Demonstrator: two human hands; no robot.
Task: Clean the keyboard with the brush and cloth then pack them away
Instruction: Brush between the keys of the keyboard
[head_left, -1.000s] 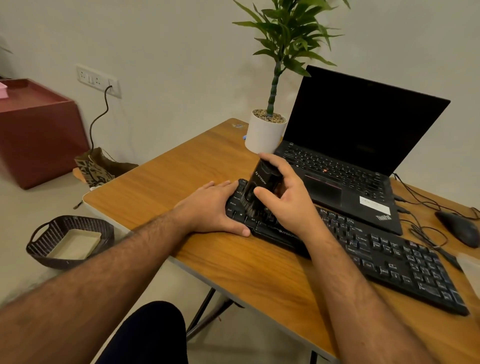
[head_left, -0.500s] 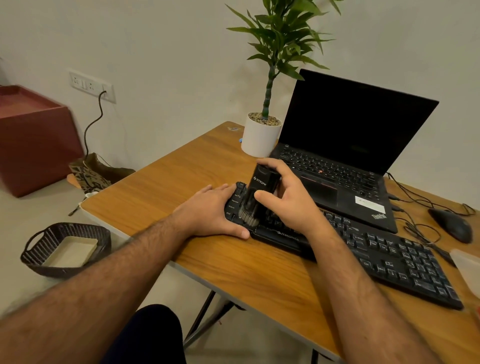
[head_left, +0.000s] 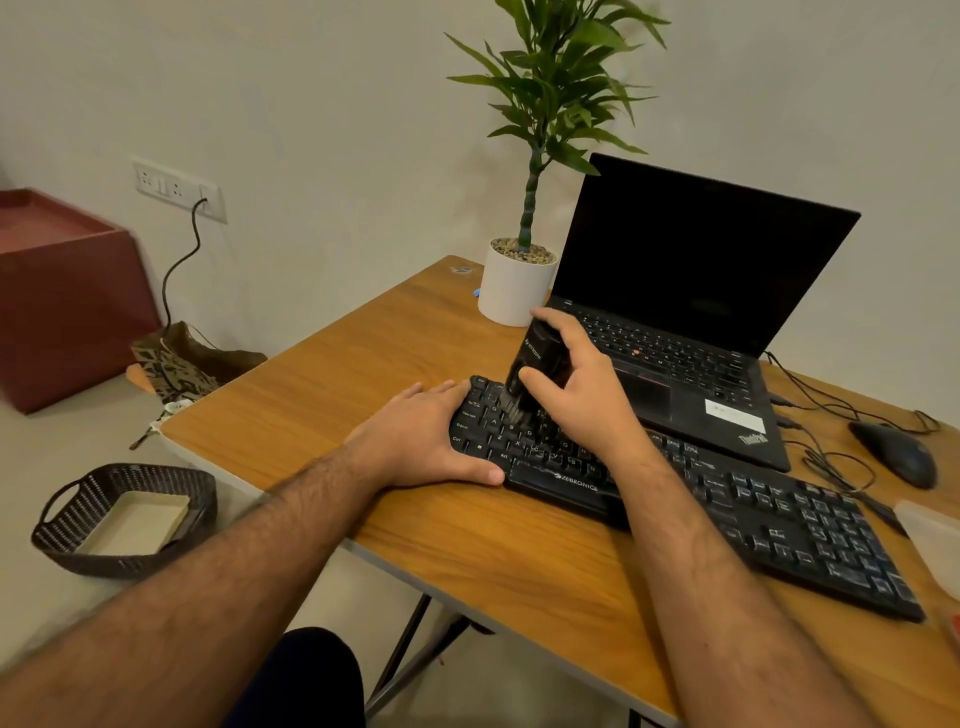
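Observation:
A black keyboard (head_left: 769, 525) lies slantwise across the wooden table (head_left: 363, 374). My right hand (head_left: 582, 395) grips a black brush (head_left: 532, 366) held upright, its grey bristles down on the keys near the keyboard's left end. My left hand (head_left: 426, 436) rests flat at the keyboard's left edge, fingers straight and thumb along the front edge. No cloth is in view.
An open black laptop (head_left: 691, 291) stands behind the keyboard, with a white potted plant (head_left: 514, 286) to its left. A black mouse (head_left: 896, 452) and cables lie at the right. A dark woven basket (head_left: 124, 519) sits on the floor at left. A pale translucent object (head_left: 935, 540) shows at the right edge.
The brush has shifted back across the keys towards the keyboard's far edge. My left hand has stayed at the keyboard's left end. The camera has tilted slightly.

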